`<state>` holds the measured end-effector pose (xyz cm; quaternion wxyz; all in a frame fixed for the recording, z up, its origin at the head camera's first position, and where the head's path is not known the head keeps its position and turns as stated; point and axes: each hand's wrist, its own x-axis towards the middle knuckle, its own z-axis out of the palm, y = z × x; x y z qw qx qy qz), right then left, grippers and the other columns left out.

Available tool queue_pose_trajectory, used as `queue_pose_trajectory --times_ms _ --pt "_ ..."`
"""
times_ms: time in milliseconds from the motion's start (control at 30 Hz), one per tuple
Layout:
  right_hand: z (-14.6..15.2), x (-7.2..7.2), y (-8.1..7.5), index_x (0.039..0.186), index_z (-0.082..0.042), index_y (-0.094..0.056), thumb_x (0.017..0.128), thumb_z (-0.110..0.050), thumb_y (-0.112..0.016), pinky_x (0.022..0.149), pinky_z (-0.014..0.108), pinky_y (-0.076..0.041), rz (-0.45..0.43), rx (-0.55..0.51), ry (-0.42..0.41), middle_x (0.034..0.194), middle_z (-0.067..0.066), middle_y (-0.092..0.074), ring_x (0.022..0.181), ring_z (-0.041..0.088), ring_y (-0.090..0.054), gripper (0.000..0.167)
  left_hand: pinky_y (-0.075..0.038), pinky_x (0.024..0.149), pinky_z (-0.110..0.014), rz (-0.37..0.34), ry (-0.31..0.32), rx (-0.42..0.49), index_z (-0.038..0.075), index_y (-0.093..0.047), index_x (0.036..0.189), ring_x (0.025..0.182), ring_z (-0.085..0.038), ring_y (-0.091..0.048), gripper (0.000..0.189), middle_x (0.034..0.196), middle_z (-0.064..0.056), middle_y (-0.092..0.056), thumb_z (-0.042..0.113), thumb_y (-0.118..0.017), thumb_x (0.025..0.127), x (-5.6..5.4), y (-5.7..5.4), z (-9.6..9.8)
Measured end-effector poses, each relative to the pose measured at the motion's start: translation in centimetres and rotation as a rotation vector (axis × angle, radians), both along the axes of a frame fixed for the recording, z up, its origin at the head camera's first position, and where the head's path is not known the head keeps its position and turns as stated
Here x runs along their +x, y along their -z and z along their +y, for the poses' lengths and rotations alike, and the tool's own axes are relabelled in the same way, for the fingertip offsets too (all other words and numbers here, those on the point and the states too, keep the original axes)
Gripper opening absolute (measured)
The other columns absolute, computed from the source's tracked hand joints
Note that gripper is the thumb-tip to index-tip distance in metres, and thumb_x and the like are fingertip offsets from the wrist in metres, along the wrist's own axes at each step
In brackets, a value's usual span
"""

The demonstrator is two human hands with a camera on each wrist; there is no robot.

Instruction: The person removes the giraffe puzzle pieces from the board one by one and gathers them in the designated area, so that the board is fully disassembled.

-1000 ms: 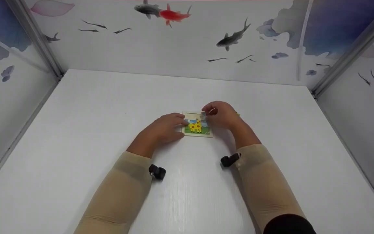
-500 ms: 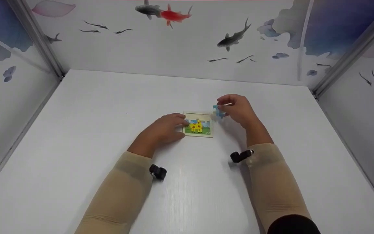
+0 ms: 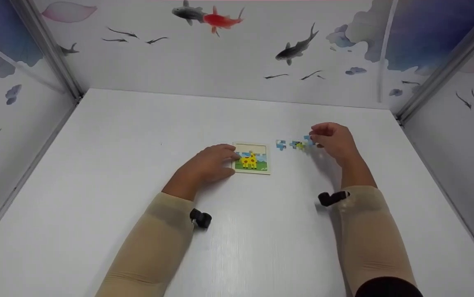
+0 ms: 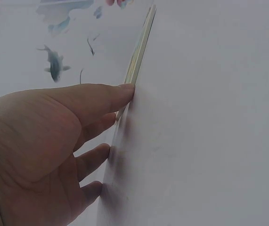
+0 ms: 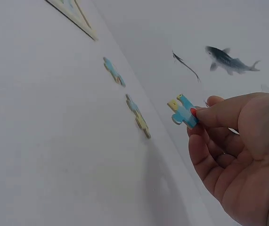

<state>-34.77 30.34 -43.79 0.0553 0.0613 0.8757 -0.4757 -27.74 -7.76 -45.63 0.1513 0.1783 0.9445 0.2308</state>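
A square wooden jigsaw board [image 3: 268, 165] with a yellow giraffe picture lies on the white table. The lower part of the picture is filled; a bare wood strip shows along its top. My left hand [image 3: 206, 163] rests at the board's left edge, fingers fairly straight, thumb against the edge in the left wrist view. Right of the board, my right hand [image 3: 336, 140] pinches a blue and yellow puzzle piece [image 5: 183, 112] between thumb and fingers, above the table. One light-blue puzzle piece [image 3: 281, 144] lies beside the board, and a blue and yellow puzzle piece [image 5: 138, 116] lies farther right.
The white tabletop [image 3: 237, 239] stretches around both arms. A back wall [image 3: 228, 66] with painted fish stands behind it, and side walls with metal corner posts [image 3: 57, 53] enclose it. Each wrist carries a small black camera [image 3: 201, 218].
My right hand has moved right, away from the board's upper corner. It has put a blue piece down beside the board and now holds another piece. My left hand has stayed in place.
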Motion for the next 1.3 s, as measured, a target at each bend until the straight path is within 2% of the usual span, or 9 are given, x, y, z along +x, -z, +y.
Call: queue_pose_trajectory --times_ms 200,433,767,1100,1300 --pt "2.0 0.1 0.5 0.144 -0.013 -0.063 0.108 -0.022 -0.066 0.104 0.032 -0.056 -0.040 -0.001 0.041 0.139 0.008 -0.068 0.121 0.021 -0.064 0.038 -0.024 0.137 -0.048 0.006 0.000 -0.008 0.027 -0.060 0.154 0.166 -0.023 -0.028 0.050 0.173 0.007 -0.040 0.028 -0.065 0.104 0.0 0.1 0.1" --pt "2.5 -0.2 1.3 0.145 -0.017 -0.062 0.109 -0.021 -0.063 0.105 0.033 -0.055 -0.092 0.000 0.038 0.141 0.007 -0.068 0.124 0.022 -0.062 0.036 -0.023 0.137 -0.048 0.004 -0.005 -0.003 0.027 -0.060 0.154 0.166 -0.023 -0.028 0.049 0.173 0.007 -0.040 0.028 -0.064 0.104 0.1 0.1 0.0" --pt "2.5 -0.3 1.9 0.143 -0.016 -0.063 0.110 -0.025 -0.062 0.096 0.027 -0.057 -0.070 0.071 0.003 0.140 0.008 -0.070 0.122 0.020 -0.065 0.035 -0.023 0.137 -0.048 0.000 0.012 0.016 0.026 -0.061 0.153 0.166 -0.023 -0.028 0.049 0.173 0.007 -0.040 0.027 -0.065 0.104 0.0 -0.2 -0.1" --pt "2.0 0.1 1.5 0.145 -0.016 -0.062 0.109 -0.032 -0.063 0.098 0.032 -0.056 -0.078 0.069 0.031 0.141 0.009 -0.065 0.119 0.025 -0.063 0.039 -0.023 0.137 -0.049 -0.014 0.016 0.012 0.025 -0.060 0.154 0.166 -0.025 -0.027 0.050 0.173 0.006 -0.039 0.028 -0.064 0.105 -0.1 -0.1 0.0" --pt "0.1 0.0 0.9 0.141 -0.018 -0.065 0.108 -0.034 -0.065 0.098 0.035 -0.057 -0.060 0.047 0.026 0.138 0.008 -0.064 0.118 0.026 -0.061 0.037 -0.023 0.137 -0.048 -0.007 0.009 0.002 0.026 -0.060 0.154 0.166 -0.024 -0.027 0.050 0.173 0.006 -0.039 0.028 -0.064 0.105 -0.1 0.0 0.0"
